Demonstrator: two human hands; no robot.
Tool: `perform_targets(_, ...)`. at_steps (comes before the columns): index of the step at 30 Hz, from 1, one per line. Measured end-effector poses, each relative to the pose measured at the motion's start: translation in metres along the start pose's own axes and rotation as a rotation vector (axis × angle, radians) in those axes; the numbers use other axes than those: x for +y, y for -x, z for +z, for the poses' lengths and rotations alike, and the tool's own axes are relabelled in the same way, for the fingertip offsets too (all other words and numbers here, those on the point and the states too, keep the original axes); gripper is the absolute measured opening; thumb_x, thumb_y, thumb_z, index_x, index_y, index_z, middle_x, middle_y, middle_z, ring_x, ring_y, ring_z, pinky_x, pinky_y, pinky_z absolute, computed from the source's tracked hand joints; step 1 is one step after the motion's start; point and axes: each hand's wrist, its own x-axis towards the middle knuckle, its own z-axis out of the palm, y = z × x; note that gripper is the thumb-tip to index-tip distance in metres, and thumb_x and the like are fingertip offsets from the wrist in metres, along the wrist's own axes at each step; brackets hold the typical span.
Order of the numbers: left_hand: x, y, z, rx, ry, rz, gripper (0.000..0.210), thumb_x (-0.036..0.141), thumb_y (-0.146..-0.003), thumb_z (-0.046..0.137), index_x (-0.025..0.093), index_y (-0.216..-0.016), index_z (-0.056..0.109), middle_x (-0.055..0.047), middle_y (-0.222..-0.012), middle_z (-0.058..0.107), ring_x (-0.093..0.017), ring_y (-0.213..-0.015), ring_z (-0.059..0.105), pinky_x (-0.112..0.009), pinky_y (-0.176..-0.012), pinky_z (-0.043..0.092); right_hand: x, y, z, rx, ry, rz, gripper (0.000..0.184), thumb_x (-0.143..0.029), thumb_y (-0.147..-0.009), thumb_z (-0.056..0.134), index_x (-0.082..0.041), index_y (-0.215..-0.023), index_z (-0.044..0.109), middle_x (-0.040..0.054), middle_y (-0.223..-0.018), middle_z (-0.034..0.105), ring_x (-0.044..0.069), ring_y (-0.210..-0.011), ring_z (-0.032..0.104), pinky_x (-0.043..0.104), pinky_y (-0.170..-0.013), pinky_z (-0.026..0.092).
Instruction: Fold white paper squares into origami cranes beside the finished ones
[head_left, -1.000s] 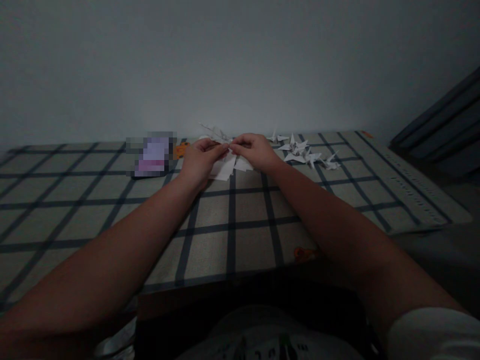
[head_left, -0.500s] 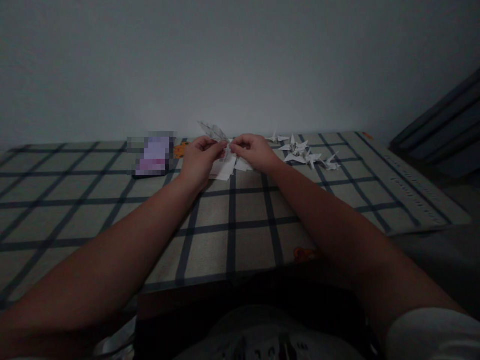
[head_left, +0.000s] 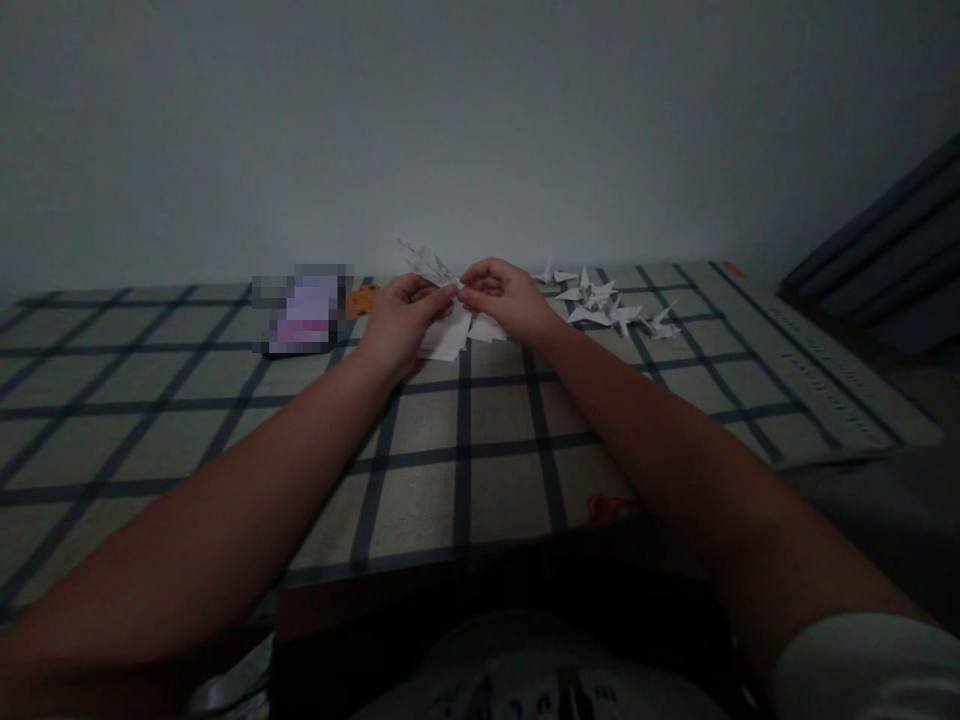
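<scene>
Between my two hands is a partly folded sheet of paper (head_left: 429,262), whose thin creased part sticks up to the left above the fingers. My left hand (head_left: 401,315) is closed, pinching it between thumb and fingers. My right hand (head_left: 506,298) is also closed, its thumb and fingertips pinching the paper's right end, close against the left fingertips. Flat white paper sheets (head_left: 444,346) lie on the table just below the hands. To the right of my right hand sit several white folded paper cranes (head_left: 592,293). The exact folds at the fingertips are hidden.
A phone (head_left: 309,308) with a lit, blurred screen lies to the left of my hands. The checked tablecloth (head_left: 420,500) covers the table, which meets a plain wall (head_left: 465,130) at the back. Dark slatted panels (head_left: 892,260) stand at the far right.
The raised part of the paper has turned slightly and looks narrower. My right hand's fingers have lifted a little. Both hands keep their pinch in nearly the same place.
</scene>
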Motion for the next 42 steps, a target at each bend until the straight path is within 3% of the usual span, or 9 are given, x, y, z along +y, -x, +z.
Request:
perform_targets(9,0.001,-0.001,0.001,0.026,0.009,0.033,0.024,0.027,-0.067,0.088,0.017,-0.069,0.065,0.001,-0.064,0.065,-0.009,-0.061,0.059,-0.02,-0.059,0.046,0.001,0.0,0.0,-0.015,0.008,-0.01,0.022,-0.032,-0.081,0.076,-0.02,-0.091,0.06,0.0003,-0.085,0.065,0.013,-0.081,0.064,0.027,-0.078,0.054)
perform_targets(17,-0.002,-0.001,-0.001,-0.013,-0.035,-0.029,0.023,0.028,-0.068,0.086,0.016,-0.069,0.067,0.001,-0.064,0.066,-0.009,-0.06,0.059,-0.02,-0.06,0.045,0.007,-0.004,-0.001,-0.013,-0.002,-0.052,0.018,-0.021,-0.081,0.073,-0.019,-0.089,0.057,-0.001,-0.084,0.063,0.011,-0.079,0.062,0.026,-0.077,0.053)
perform_targets(23,-0.004,-0.008,-0.006,0.011,-0.026,0.009,0.021,0.027,-0.068,0.084,0.017,-0.072,0.065,0.002,-0.065,0.065,-0.009,-0.061,0.059,-0.02,-0.06,0.045,0.012,-0.005,-0.001,-0.042,-0.109,0.019,0.018,-0.019,-0.085,0.069,-0.021,-0.096,0.056,-0.0026,-0.079,0.063,0.01,-0.073,0.063,0.024,-0.071,0.054)
perform_targets(36,0.0,-0.002,-0.003,-0.031,-0.113,-0.001,0.023,0.026,-0.067,0.082,0.017,-0.071,0.061,0.002,-0.066,0.065,-0.01,-0.063,0.059,-0.023,-0.062,0.045,0.007,-0.001,-0.004,-0.073,-0.035,-0.023,0.025,-0.011,-0.079,0.07,-0.02,-0.097,0.056,-0.0049,-0.075,0.061,0.01,-0.073,0.062,0.022,-0.069,0.05)
perform_targets(42,0.003,-0.002,-0.007,-0.08,-0.235,-0.023,0.024,0.03,-0.07,0.081,0.017,-0.071,0.061,0.001,-0.068,0.065,-0.011,-0.062,0.058,-0.024,-0.062,0.044,0.007,0.0,-0.004,-0.115,-0.029,0.059,0.026,-0.016,-0.084,0.069,-0.021,-0.106,0.055,-0.0042,-0.075,0.063,0.011,-0.07,0.061,0.022,-0.065,0.051)
